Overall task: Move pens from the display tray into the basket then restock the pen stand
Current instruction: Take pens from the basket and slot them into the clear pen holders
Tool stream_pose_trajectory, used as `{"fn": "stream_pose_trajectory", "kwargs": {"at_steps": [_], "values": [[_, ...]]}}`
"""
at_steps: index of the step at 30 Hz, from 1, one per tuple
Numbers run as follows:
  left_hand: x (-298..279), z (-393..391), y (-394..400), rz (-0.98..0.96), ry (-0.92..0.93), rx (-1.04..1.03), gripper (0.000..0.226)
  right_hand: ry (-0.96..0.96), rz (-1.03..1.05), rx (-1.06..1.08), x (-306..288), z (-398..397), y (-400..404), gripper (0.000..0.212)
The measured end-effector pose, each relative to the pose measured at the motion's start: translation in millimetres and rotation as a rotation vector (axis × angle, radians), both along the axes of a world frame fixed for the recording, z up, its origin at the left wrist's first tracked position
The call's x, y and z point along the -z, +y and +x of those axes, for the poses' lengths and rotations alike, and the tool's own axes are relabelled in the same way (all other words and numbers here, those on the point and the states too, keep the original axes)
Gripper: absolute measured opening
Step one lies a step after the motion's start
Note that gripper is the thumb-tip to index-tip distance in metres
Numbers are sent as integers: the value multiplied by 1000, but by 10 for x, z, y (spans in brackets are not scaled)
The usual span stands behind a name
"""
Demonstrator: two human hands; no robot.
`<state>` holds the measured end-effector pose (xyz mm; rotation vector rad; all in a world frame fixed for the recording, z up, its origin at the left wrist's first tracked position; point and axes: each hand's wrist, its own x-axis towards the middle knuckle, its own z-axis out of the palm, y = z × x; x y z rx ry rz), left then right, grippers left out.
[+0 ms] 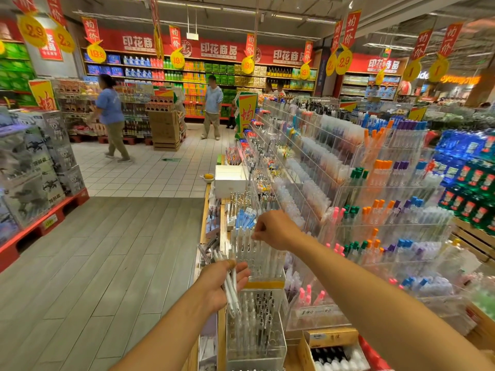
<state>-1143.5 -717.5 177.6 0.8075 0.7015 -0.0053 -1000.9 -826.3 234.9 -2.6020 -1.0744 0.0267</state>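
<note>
My left hand point(223, 282) holds a small bundle of clear white pens point(229, 287), their tips pointing down and toward me. Just above it, my right hand point(273, 230) pinches the top of a pen standing in a clear acrylic pen stand point(263, 277) filled with upright clear pens. Below that stand is a second clear stand point(255, 341) with white and black pens. No basket is in view.
A long tiered acrylic display point(375, 199) of coloured pens runs along the right. A cardboard box of bottles point(332, 349) sits at bottom right, a white box point(230, 180) further along. Open floor lies left, with stacked boxes point(34, 167) and two shoppers beyond.
</note>
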Motion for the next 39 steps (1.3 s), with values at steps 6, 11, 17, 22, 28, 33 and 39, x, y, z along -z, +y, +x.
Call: {"fn": "stream_pose_trajectory", "kwargs": {"at_steps": [6, 11, 17, 22, 28, 33, 39], "values": [[-57, 14, -15, 1, -27, 11, 26, -11, -106, 50, -34, 29, -3, 25], [-66, 17, -37, -26, -108, 7, 22, -61, 1, -111, -138, -95, 24, 24], [-90, 50, -80, -117, -291, -19, 23, 469, 187, -187, -219, -230, 21, 27], [-99, 55, -125, -87, -301, 21, 26, 550, 299, -120, -207, -252, 0, 22], [-59, 36, -93, -233, -261, -95, 17, 587, 353, -59, -304, -156, -64, 16], [67, 29, -19, -146, -138, -163, 24, 399, 348, -9, -344, -42, -171, 14], [91, 6, -19, -93, -121, -141, 31, 87, 162, -61, -218, 9, -218, 11]]}}
